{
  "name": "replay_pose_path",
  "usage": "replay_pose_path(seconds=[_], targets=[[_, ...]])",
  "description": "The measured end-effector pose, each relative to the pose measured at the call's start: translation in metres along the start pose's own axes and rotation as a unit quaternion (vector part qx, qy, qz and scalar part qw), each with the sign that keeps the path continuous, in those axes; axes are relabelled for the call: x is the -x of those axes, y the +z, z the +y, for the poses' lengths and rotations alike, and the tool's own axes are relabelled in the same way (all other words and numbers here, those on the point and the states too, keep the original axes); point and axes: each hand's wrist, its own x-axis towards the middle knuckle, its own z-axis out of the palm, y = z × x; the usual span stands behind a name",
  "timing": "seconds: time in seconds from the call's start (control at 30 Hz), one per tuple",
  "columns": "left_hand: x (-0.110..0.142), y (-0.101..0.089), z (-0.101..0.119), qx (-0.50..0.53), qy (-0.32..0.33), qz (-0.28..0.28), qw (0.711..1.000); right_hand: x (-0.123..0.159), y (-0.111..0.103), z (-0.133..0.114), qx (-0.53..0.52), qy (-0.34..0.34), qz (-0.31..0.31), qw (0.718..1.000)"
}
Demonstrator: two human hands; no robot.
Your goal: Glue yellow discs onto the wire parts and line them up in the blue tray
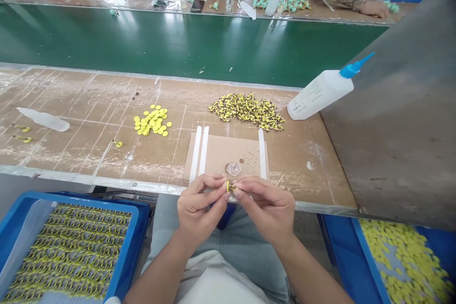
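My left hand (200, 205) and my right hand (265, 206) meet at the table's near edge, fingertips pinched together on a small yellow piece (228, 186). Just beyond them lies a cardboard sheet (221, 151) with white strips (199, 151) and a small blob of clear glue (233, 169). Farther out sit a pile of yellow discs (152, 121) and a heap of yellow-and-black small parts (249, 110). A white glue bottle with a blue nozzle (322, 91) leans at the right.
A blue tray of finished yellow-black pieces (71, 247) is at my lower left; a blue bin of yellow discs (406, 259) at lower right. A green conveyor belt (178, 42) runs across. Other people work at the far table. A clear bottle (44, 119) lies left.
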Motion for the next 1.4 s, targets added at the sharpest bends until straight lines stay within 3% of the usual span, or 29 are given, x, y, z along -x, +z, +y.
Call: replay_pose_path(seconds=[0.4,0.77,1.4], targets=[[0.001,-0.005,-0.003,0.029,-0.054,-0.021,0.998,0.012,-0.001,0.004,-0.022,0.058,0.034,0.997],[0.003,-0.008,-0.001,0.011,-0.023,-0.02,0.999,0.007,0.001,0.0,-0.045,0.039,0.0,0.998],[0.007,-0.009,-0.002,0.048,-0.093,-0.008,0.994,0.007,0.005,-0.001,-0.027,0.033,0.015,0.999]])
